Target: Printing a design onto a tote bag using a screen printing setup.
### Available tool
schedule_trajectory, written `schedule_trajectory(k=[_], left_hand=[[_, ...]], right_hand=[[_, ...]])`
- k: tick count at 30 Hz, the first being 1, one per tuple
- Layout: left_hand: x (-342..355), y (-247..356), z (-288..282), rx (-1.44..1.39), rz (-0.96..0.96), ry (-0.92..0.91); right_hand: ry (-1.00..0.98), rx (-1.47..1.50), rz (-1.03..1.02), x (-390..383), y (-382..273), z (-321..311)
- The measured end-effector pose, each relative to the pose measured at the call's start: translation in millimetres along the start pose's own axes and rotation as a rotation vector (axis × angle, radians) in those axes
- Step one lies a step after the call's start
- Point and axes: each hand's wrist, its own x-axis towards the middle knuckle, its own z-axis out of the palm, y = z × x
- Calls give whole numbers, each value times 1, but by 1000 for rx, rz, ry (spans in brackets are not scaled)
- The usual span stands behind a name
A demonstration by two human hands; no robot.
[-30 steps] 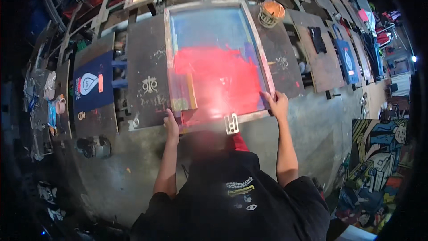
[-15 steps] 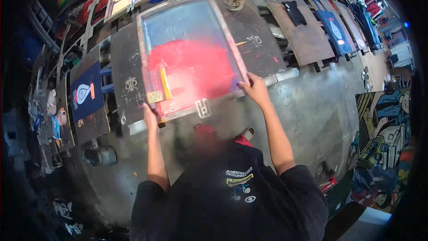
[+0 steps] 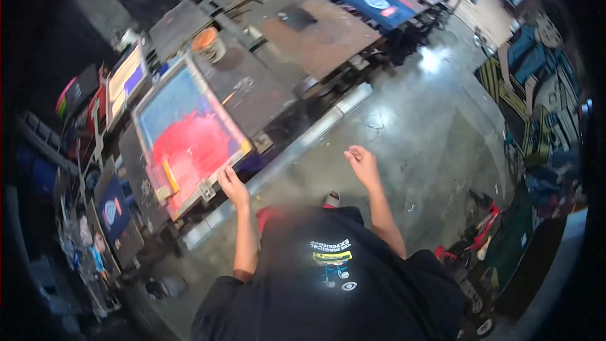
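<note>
A screen printing frame [image 3: 237, 131] lies tilted in view on the left, its mesh blue at the far end and covered with red ink [image 3: 192, 142] toward me. A squeegee with a yellow strip [image 3: 170, 175] rests on its left side. My left hand [image 3: 235, 188] is at the frame's near edge, fingers loosely bent; whether the fingertips touch the wood I cannot tell. A metal hinge clamp [image 3: 206, 191] sits on that edge beside it. My right hand [image 3: 363, 165] hangs above the floor, fingers slightly curled and holding nothing.
A tub of orange ink [image 3: 208, 45] stands beyond the frame. Dark printing boards [image 3: 252, 98] run along the bench, one with a blue printed bag [image 3: 372, 3]. A second screen [image 3: 125, 82] leans at left. A metal rail [image 3: 315, 129] edges the bench; something red [image 3: 483, 221] is on the floor.
My view has turned right, so the bench has swung left. My right hand has come off the frame's right corner, and my left hand has shifted from its left corner along the near edge.
</note>
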Motion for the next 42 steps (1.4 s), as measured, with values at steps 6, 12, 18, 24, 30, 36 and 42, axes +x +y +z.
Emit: schedule_trajectory(k=[6, 12, 18, 24, 30, 36, 42], left_hand=[[-22, 64, 72, -149, -23, -532], [-53, 117, 123, -274, -168, -924], [-51, 121, 183, -108, -148, -1115], [-5, 107, 295, -286, -58, -1154], [41, 170, 412, -485, 21, -1193], [58, 194, 497, -515, -3, -1303], [48, 183, 580, -505, 6, -1325]], right_hand=[[111, -8, 183, -16, 48, -55], [133, 44, 169, -7, 74, -66], [115, 79, 210, 31, 58, -81], [220, 32, 164, 95, 57, -114], [240, -61, 178, 190, 42, -150], [263, -98, 220, 263, 46, -172], [262, -85, 167, 315, 62, -204]])
